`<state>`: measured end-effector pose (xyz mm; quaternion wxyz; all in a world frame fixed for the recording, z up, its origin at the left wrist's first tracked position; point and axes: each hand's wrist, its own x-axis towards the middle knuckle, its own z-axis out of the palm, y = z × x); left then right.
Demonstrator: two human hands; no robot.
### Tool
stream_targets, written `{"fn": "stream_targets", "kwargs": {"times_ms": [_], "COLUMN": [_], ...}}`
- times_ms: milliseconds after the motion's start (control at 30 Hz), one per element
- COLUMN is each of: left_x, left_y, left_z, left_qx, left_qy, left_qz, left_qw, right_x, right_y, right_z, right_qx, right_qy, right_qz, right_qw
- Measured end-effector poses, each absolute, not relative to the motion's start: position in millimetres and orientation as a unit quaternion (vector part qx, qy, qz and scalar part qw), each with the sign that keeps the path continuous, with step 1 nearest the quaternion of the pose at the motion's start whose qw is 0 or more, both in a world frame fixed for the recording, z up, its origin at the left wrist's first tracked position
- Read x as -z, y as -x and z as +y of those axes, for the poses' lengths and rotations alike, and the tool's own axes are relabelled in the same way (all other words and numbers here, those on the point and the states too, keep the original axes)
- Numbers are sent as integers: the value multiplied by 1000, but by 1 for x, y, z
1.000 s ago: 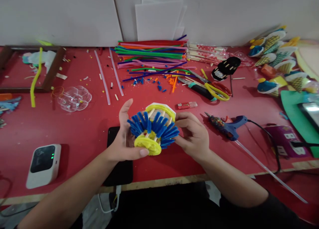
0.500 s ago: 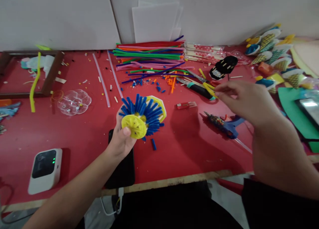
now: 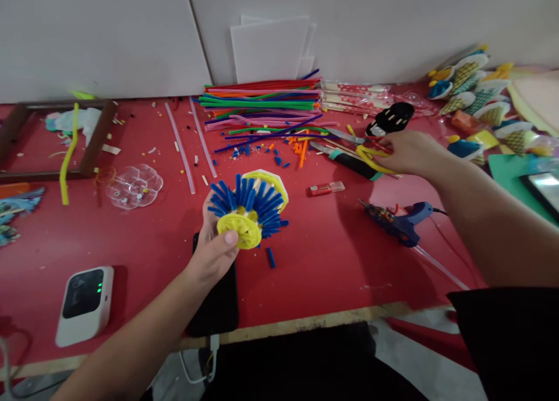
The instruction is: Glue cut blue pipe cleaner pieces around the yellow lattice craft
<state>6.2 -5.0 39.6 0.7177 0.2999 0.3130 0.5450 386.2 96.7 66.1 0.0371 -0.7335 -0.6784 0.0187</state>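
Observation:
My left hand (image 3: 213, 247) is closed around a craft piece (image 3: 248, 200) with a yellow disc in front, a fringe of blue pipe cleaner stubs and a yellow-and-white disc behind. Its thumb presses the front yellow disc. Farther right, my right hand (image 3: 410, 151) has its fingers closed on the yellow handles of a pair of scissors (image 3: 371, 156) lying on the red table. Beneath the scissors is a black and teal utility knife (image 3: 353, 163). A loose blue stub (image 3: 271, 258) lies close to the craft piece.
Pipe cleaners (image 3: 262, 101) in many colours lie along the wall. A glue gun (image 3: 397, 220) sits right of the red lighter (image 3: 326, 188). Toward the left are a clear flower-shaped tray (image 3: 135, 185), a wooden frame (image 3: 98, 139) and a white device (image 3: 85, 305). A phone (image 3: 218, 302) lies under my left forearm.
My right hand has moved forward onto the scissors' handles, its forearm swinging away from the glue gun. The craft piece stays in my left hand. The camera view has shifted slightly.

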Motion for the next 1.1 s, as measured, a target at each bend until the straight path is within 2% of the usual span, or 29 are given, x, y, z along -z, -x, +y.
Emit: {"fn": "stream_targets", "kwargs": {"times_ms": [167,233,267,333,367,433,533,700,1100], "left_x": [-38,-37,-36,-35,-35,-36,-40,-41,-40], "left_y": [-5,-3,-2,-1,0,1,2,4,1], "left_z": [-10,-11,-12,-13,-13,-15,-18,-21,-19], "left_qx": [-545,-535,-528,-513,-503,-485,-463,-425,-424], "left_qy": [-332,-346,-353,-371,-379,-390,-395,-400,-372], "left_qz": [278,283,289,294,294,292,291,269,297], "left_qw": [718,717,716,716,718,726,739,766,770], "right_x": [-92,-97,-97,-94,-92,-87,-86,-94,-94], "right_y": [-364,-355,-351,-341,-336,-324,-306,-284,-277], "right_z": [63,41,29,3,-10,-32,-55,-69,-66], "right_qx": [46,48,21,-114,-193,-277,-324,-388,-402], "right_qy": [766,757,745,714,679,610,552,537,560], "right_qz": [-640,-651,-667,-688,-704,-736,-760,-740,-717], "right_qw": [-28,-4,27,71,78,93,116,113,98]}}
